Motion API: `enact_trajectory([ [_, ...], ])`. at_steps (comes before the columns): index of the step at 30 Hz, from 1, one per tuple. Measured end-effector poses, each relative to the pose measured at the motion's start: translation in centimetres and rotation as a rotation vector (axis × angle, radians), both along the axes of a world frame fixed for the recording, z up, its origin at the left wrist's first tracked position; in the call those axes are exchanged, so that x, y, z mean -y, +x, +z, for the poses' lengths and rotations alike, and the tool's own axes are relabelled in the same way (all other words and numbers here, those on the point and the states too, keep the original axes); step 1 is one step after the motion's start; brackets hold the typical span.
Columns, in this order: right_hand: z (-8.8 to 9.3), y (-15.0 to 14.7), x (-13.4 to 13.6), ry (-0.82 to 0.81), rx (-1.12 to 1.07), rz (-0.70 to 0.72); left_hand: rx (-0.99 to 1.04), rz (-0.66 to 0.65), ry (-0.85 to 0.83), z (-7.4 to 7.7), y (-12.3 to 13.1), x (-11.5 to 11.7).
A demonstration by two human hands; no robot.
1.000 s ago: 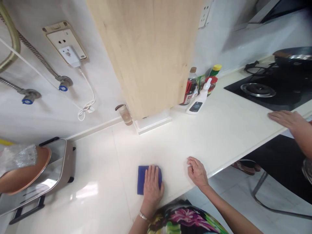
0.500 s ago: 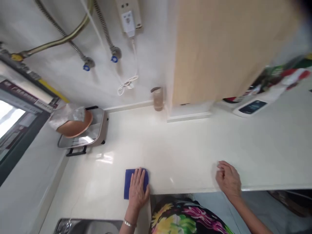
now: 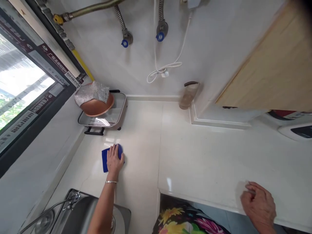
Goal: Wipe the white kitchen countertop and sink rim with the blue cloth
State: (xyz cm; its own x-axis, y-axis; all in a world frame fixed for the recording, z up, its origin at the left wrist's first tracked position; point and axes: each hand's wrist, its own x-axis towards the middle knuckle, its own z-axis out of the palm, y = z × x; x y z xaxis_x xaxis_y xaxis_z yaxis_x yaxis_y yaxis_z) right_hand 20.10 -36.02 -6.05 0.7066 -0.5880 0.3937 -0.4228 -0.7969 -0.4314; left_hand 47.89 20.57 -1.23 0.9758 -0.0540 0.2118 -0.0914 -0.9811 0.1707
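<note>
My left hand (image 3: 114, 160) lies flat on a folded blue cloth (image 3: 105, 159), its fingers stretched out and pressing the cloth against the white countertop (image 3: 138, 156). Beyond that hand stands a silver-grey electric griddle (image 3: 123, 110) with black handles. On top of it sits a copper-coloured pan (image 3: 98, 106), partly covered by a silvery bubble-foil sheet (image 3: 94, 92). Near the counter's front edge at the right, my right hand (image 3: 259, 203) rests with its fingers curled closed. I make out nothing in them.
A steel sink (image 3: 80, 211) with a faucet is at the lower left. A brownish translucent cup (image 3: 188, 96) stands by the wall corner. Blue-handled valves (image 3: 160, 35) and a tied white cord (image 3: 162, 70) are on the wall. A wooden cabinet (image 3: 273, 71) overhangs the right side.
My left hand has slid the blue cloth farther across the counter, towards the griddle. The view has turned left, bringing in more of the window and sink. My right hand remains by the edge.
</note>
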Motion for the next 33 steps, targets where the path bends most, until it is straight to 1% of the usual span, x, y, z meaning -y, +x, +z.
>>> enact_trajectory([
  [4,-0.4,-0.3,0.3,0.023,-0.012,0.001,-0.014,0.1,-0.024,0.3,4.6,-1.1],
  [7,-0.7,-0.4,0.5,0.011,-0.023,0.004,-0.011,0.116,-0.041,0.3,7.4,-2.7],
  [10,-1.0,-0.4,0.5,0.007,-0.012,0.021,-0.016,0.113,-0.035,0.3,9.2,-5.3],
  [13,-1.2,-0.3,0.7,-0.017,-0.009,0.035,-0.044,0.154,-0.027,0.5,9.9,-8.7],
  [15,-1.3,-0.4,0.9,-0.043,-0.012,0.032,-0.057,0.204,-0.024,0.6,9.5,-10.9],
  [18,-1.5,-0.5,1.1,-0.074,-0.006,0.037,-0.059,0.321,-0.013,0.8,8.0,-13.8],
  [20,-1.4,-0.5,1.2,-0.088,-0.009,0.05,-0.046,0.399,0.001,1.0,6.7,-15.0],
  [22,-1.3,-0.5,1.2,-0.093,-0.011,0.059,-0.036,0.451,0.016,1.1,5.4,-15.6],
  [24,-1.2,-0.4,1.1,-0.086,-0.005,0.057,-0.042,0.487,0.027,1.2,4.1,-15.7],
  [27,-1.1,-0.4,0.9,-0.067,-0.002,0.033,-0.056,0.554,0.032,1.4,2.3,-15.2],
  [30,-1.1,-0.4,0.7,-0.047,-0.004,0.01,-0.05,0.61,0.033,1.7,0.6,-14.0],
  [33,-1.0,-0.4,0.7,-0.026,-0.013,0.019,-0.038,0.64,0.051,2.0,-1.0,-12.5],
])
